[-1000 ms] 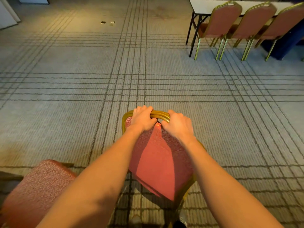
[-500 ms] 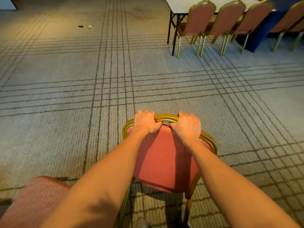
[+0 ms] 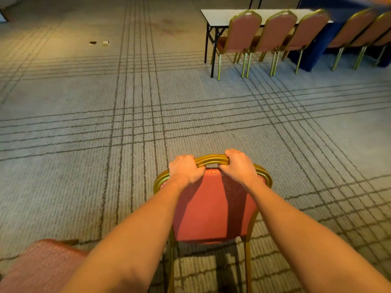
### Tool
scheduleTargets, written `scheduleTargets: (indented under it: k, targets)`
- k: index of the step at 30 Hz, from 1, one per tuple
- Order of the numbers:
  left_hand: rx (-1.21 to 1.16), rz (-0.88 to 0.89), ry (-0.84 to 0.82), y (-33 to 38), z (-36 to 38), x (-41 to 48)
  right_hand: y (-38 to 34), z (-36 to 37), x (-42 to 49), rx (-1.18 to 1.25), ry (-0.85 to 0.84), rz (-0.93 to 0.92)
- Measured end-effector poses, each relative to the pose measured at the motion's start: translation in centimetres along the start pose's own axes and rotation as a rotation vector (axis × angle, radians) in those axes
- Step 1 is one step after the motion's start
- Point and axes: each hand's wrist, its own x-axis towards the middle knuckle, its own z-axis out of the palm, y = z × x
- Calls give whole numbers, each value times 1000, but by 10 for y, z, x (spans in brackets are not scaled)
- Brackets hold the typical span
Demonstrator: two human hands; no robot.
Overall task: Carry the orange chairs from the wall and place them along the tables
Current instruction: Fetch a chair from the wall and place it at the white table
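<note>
So you've got the orange chair (image 3: pixel 211 208) right in front of you, its back facing you, and both hands are clamped on the gold top rail (image 3: pixel 211 160). Your left hand (image 3: pixel 186 169) has its fingers curled over the rail left of the chair's centre, and your right hand (image 3: pixel 240 166) is wrapped round it the same way just right of centre, with a short bare bit of rail between them. The chair's back legs run out of the bottom of the view, so I can't tell if it's on the carpet (image 3: pixel 63 166) or lifted off it. Well ahead of the orange chair and off to its right is the white table (image 3: pixel 218 15), with a row of three chairs (image 3: pixel 277 32) tucked along the side nearest you. Further right of that there's a blue-draped table (image 3: pixel 315 51) with two more chairs (image 3: pixel 351 28) against it, though that corner is pretty blurry. Close behind the orange chair on its left, a spare chair (image 3: pixel 42 263) shows just its padded seat at the bottom corner. Way ahead of the orange chair and to its left, two small bits (image 3: pixel 93 42) lie on the carpet, too tiny to make out.
</note>
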Motion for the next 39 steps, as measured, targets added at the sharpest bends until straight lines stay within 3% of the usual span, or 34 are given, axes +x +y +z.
scheduleTargets:
  k: [5, 10, 14, 18, 28, 33, 39]
  targets:
    - [10, 42, 15, 37, 21, -6, 34, -5, -9, -101, 4, 163]
    - [8, -4, -8, 39, 22, 23, 32, 0, 10, -153, 110, 224]
    - [15, -3, 71, 54, 18, 50, 53, -5, 50, -120, 32, 112]
    - [102, -38, 110, 63, 13, 88, 68, -7, 89, -130, 67, 23]
    - [213, -24, 75, 61, 6, 153, 73, -9, 155, -163, -2, 19]
    - [130, -41, 49, 44, -15, 200, 52, -12, 212, -140, -103, 14]
    - [131, -38, 90, 12, -55, 266, 9, -24, 285, -165, -63, 15]
